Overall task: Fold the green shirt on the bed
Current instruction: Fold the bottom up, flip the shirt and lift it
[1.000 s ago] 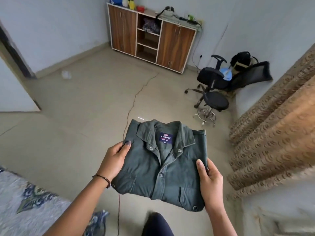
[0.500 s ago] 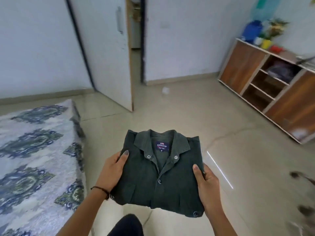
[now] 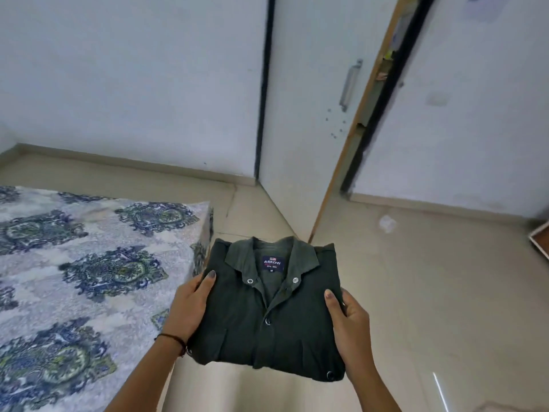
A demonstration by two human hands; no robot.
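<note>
Pale beige tile makes up the floor, glossy enough to carry a thin streak of reflected light at the lower right. A small crumpled white scrap lies on it near the doorway. White walls meet the floor at a beige skirting. A white door with a wooden edge and a metal handle stands ajar, with a dark frame on either side. At the far right edge a corner of wooden furniture just shows.

The bed fills the lower left, covered in a grey-white sheet printed with blue and green medallions.

The green shirt is already folded into a neat rectangle, collar up and label showing. It is held in the air over the floor just beside the bed's corner, not resting on the bed. The left hand, with a dark cord bracelet at the wrist, grips the shirt's left edge with its thumb lying on top. The right hand grips the right edge the same way. The fingers of both hands pass under the fabric, so each hand pinches the shirt between thumb and fingers; how they lie beneath cannot be seen.
</note>
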